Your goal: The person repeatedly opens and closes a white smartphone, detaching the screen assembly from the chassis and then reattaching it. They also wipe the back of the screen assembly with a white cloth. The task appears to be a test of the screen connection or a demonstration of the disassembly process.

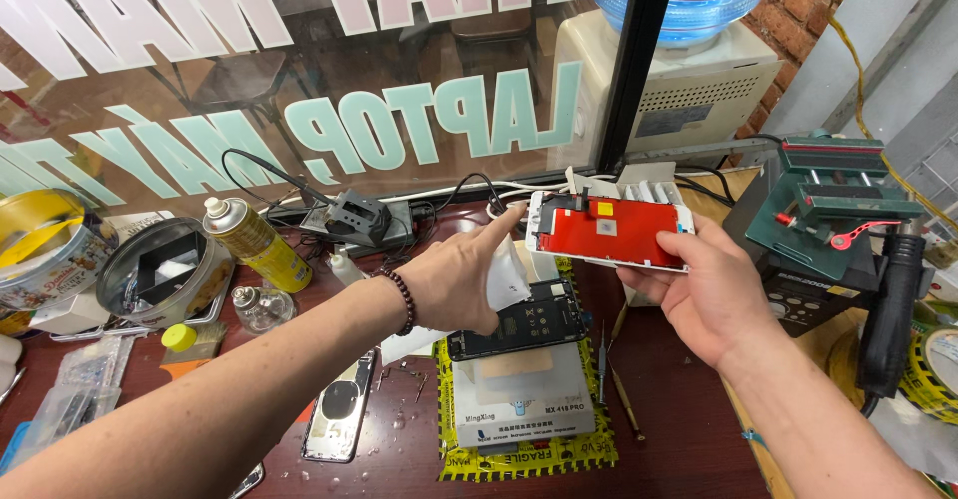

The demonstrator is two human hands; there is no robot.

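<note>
The phone screen panel (611, 230) shows a glossy red backing in a white plastic frame. The spray can (255, 244) is shiny yellow metal. The bracelet (401, 297) is of dark, polished beads. The bench (679, 429) is smooth reddish-brown wood.

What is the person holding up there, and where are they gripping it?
A phone screen panel, red-backed with a white frame. The right hand grips its right end; the left hand touches its left edge with a fingertip.

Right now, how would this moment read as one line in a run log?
right hand: holds phone screen panel, red back up | left hand: fingertip on panel's left edge | below: opened phone on block
</note>
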